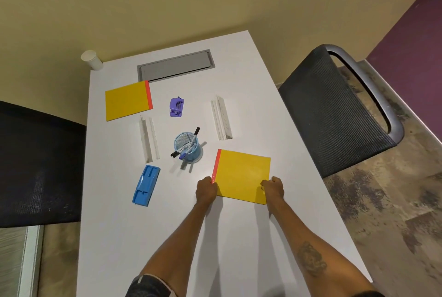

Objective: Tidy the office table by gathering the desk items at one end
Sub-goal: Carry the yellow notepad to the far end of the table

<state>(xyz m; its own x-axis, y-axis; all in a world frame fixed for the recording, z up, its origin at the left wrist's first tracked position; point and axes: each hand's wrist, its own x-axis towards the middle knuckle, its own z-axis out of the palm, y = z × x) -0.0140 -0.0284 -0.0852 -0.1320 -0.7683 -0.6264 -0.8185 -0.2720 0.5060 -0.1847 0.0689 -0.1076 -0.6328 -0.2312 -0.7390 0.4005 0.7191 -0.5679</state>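
A yellow notebook with a red spine [242,174] lies on the white table [239,237] right of centre. My left hand [206,190] grips its near left corner and my right hand [273,189] grips its near right corner. A second yellow notebook [128,101] lies at the far left. Between them stand a blue mesh pen holder with markers [187,146], a purple hole punch [177,107], a blue stapler [146,185] and two white rails, one [148,138] at the left and another [221,117] at the right.
A white paper cup [92,60] stands at the table's far left corner beside a grey cable hatch [175,65]. A dark mesh chair [339,110] sits at the right side, another dark chair [40,165] at the left.
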